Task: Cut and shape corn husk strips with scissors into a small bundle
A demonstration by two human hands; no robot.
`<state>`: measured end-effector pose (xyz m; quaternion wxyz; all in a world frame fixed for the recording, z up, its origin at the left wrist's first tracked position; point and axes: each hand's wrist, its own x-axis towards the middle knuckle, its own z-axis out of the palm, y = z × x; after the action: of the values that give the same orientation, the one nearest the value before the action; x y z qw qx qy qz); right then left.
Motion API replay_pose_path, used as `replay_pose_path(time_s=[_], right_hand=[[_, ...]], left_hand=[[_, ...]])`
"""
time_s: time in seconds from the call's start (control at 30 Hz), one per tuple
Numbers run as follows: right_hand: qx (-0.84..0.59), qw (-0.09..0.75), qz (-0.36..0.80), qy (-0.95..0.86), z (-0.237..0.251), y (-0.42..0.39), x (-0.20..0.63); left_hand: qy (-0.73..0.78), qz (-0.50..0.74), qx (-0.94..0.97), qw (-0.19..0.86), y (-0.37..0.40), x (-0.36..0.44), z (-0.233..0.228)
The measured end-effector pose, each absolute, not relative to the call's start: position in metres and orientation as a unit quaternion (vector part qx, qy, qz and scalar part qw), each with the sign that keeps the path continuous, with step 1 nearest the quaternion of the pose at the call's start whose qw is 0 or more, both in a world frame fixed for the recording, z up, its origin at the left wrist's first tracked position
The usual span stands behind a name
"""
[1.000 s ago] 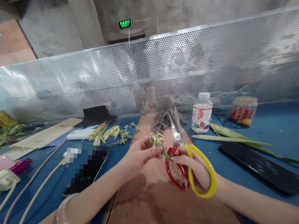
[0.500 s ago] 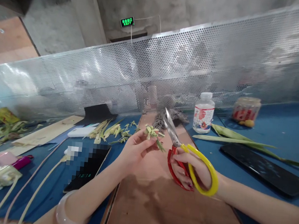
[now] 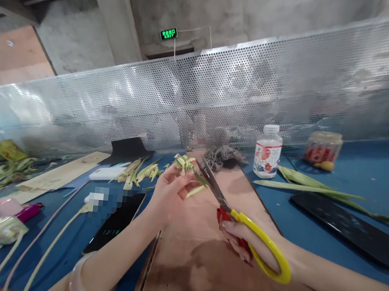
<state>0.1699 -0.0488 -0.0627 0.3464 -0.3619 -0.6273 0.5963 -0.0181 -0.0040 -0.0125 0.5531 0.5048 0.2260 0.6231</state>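
The little bunch of green and yellow leaf bits (image 3: 185, 162) is pinched in the fingers of the left hand (image 3: 169, 190), up above the far end of the brown board (image 3: 202, 266). A thin strip hangs down from the bunch. The scissors (image 3: 242, 220) are held in the right hand (image 3: 250, 244), with the fingers closed through the red and yellow handles. The blades are almost shut, and their tips are right beside the bunch, at the hanging strip. It cannot be told if the blades touch it.

The board is laid on the blue table (image 3: 368, 177). A dark phone (image 3: 113, 222) is seen just left of the board, and a black tablet (image 3: 349, 229) lies to the right. More cut leaf bits (image 3: 139, 171) are piled behind the left hand. A small bottle (image 3: 267, 151) and a jar (image 3: 322, 149) are stood near the shiny metal wall (image 3: 221, 92). Long green leaves (image 3: 308, 185) are laid beside the bottle.
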Motion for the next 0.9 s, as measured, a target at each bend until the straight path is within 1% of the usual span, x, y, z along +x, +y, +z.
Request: replay_pose_path(time_s=[0.53,0.7,0.9], right_hand=[[-0.350,0.352,0.599,-0.629,-0.0692,-0.0473,0.1702],[-0.357,0.336,0.602,-0.631,-0.0694,-0.0455,0.1695],[-0.360,0.339,0.611,-0.619,-0.0701,-0.0447,0.1699]], left_hand=[[0.225,0.626,0.513,0.543,-0.0063,-0.0206,-0.0059],[0.233,0.626,0.512,0.540,-0.0063,-0.0197,-0.0068],[0.213,0.629,0.501,0.555,-0.0057,-0.0186,-0.0076]])
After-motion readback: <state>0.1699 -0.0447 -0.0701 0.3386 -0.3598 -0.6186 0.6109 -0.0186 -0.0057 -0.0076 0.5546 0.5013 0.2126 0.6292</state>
